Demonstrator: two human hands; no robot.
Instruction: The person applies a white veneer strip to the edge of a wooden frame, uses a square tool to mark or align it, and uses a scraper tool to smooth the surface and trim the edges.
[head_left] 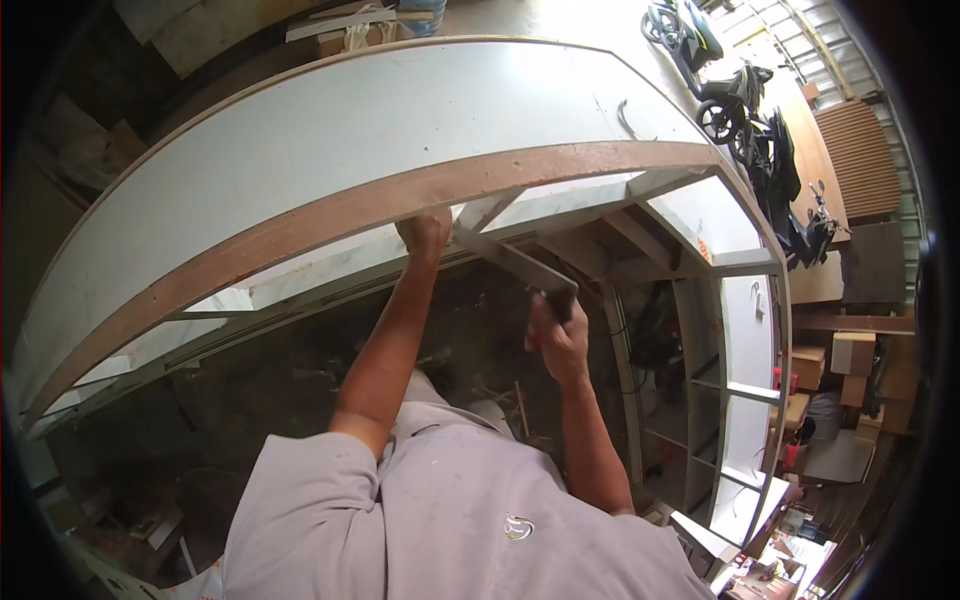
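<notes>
My right hand (pixel 560 335) is closed around the dark handle of what looks like a handsaw, blurred by motion. The saw's long grey blade (pixel 515 259) slants up and left, its far end close to a crosspiece (pixel 490 210) under the frame. Further left, my left hand (pixel 427 232) is closed at the lower edge of the curved brown wooden rail (pixel 340 203); its fingertips are partly hidden. Above the rail runs a broad white panel (pixel 400 110).
The frame bends round on my right into a white-lined section with crosspieces (pixel 750 390). Beyond it stand dark motorbikes (pixel 760 150) and a brown corrugated panel (pixel 858 160). Cardboard boxes (pixel 852 355) are stacked at the right. Wood pieces (pixel 340 22) lie at the far side.
</notes>
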